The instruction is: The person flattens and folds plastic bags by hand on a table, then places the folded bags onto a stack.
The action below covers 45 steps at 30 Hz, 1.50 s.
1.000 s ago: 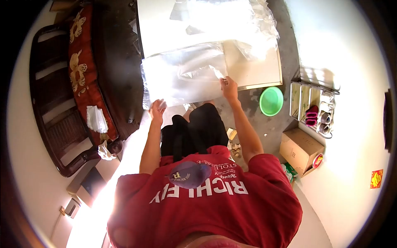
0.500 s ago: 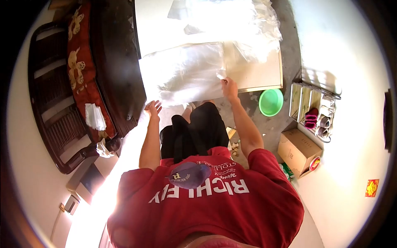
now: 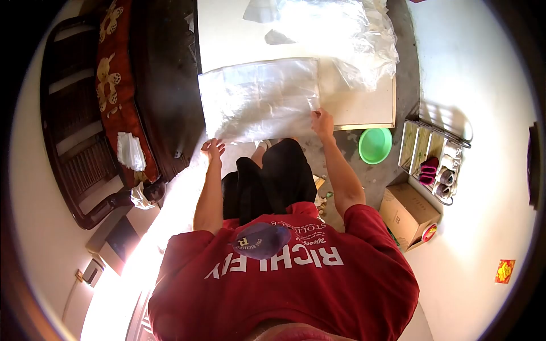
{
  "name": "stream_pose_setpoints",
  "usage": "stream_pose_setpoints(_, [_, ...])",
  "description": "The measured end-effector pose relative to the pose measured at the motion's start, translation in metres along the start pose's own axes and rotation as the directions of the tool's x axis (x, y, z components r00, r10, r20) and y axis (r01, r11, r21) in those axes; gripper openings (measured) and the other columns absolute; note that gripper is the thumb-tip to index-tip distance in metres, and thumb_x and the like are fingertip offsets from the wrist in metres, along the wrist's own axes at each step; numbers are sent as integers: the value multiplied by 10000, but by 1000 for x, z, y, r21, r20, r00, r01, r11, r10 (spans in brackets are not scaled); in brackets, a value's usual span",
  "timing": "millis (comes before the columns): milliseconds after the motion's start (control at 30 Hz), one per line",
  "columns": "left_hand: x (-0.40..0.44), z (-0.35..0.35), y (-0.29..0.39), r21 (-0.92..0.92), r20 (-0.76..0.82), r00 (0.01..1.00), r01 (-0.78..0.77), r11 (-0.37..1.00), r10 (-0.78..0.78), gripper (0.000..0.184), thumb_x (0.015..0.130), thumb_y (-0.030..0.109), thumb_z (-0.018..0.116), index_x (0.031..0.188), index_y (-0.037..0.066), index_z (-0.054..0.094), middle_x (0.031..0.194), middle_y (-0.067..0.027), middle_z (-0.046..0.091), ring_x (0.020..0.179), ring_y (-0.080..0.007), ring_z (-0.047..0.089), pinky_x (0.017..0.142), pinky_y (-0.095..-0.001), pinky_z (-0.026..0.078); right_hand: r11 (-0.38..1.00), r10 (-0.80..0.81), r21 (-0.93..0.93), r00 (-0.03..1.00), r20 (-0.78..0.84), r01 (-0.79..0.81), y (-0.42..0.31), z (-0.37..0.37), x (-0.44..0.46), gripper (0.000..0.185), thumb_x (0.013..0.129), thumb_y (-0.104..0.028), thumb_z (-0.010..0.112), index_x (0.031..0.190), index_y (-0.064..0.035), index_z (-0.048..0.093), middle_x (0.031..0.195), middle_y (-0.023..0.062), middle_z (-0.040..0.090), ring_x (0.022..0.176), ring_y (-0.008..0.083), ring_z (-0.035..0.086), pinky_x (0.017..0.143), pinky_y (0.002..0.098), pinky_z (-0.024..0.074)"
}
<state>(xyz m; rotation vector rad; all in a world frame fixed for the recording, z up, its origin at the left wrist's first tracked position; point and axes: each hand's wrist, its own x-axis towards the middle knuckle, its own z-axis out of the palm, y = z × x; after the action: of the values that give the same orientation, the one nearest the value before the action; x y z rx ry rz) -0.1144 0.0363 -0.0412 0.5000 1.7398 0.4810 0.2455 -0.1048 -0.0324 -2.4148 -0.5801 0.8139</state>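
A clear, shiny plastic sheet (image 3: 259,102) stretches over the near part of the white table, its near edge hanging past the table's side. Whether it is a flat bag I cannot tell. My right hand (image 3: 322,123) pinches it at its near right corner. At the near left corner, my left hand (image 3: 213,148) has its fingers closed on the sheet's edge. Beyond it, a crumpled heap of clear plastic (image 3: 364,45) covers the far right of the table (image 3: 364,108), partly washed out by glare.
A green basin (image 3: 375,146) stands on the floor right of the table. Farther right are a shoe rack (image 3: 418,145) with shoes and a cardboard box (image 3: 410,213). On the left, a dark wooden bench (image 3: 74,125) bears a red patterned cloth (image 3: 108,74) and white tissues (image 3: 131,150).
The plastic sheet now lies flatter, and its raised right corner has come down by my right hand. Both hands stay at its near corners; the whole view has shifted slightly.
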Motion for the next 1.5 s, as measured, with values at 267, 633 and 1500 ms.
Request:
stream_pose_setpoints(267, [-52, 49, 47, 836, 7, 415, -501, 222, 910, 594, 728, 209, 659, 1217, 59, 357, 1145, -182, 384, 1089, -359, 378, 885, -489, 324, 911, -373, -289, 885, -277, 294, -39, -13, -21, 506, 763, -155, 637, 1209, -46, 426, 1236, 182, 423, 1158, 363, 389, 917, 444, 351])
stream_pose_setpoints(633, [20, 105, 75, 647, 657, 374, -725, -235, 655, 625, 904, 285, 454, 1411, 69, 158, 1476, -129, 103, 1354, -340, 85, 1076, -503, 80, 692, -610, -409, 785, 110, 595, -56, 22, -4, 604, 848, -209, 542, 1379, -125, 269, 1457, 87, 190, 1341, 278, 179, 1075, 428, 188])
stream_pose_setpoints(1500, [-52, 105, 35, 579, 748, 355, -762, -291, 561, 592, 904, 222, 418, 1397, 21, 159, 1461, -140, 154, 1351, -336, 110, 1084, -484, 95, 654, -626, -339, 735, 259, 676, -99, 68, -54, 616, 848, -198, 528, 1381, -58, 251, 1442, 121, 228, 1344, 276, 173, 1078, 446, 163])
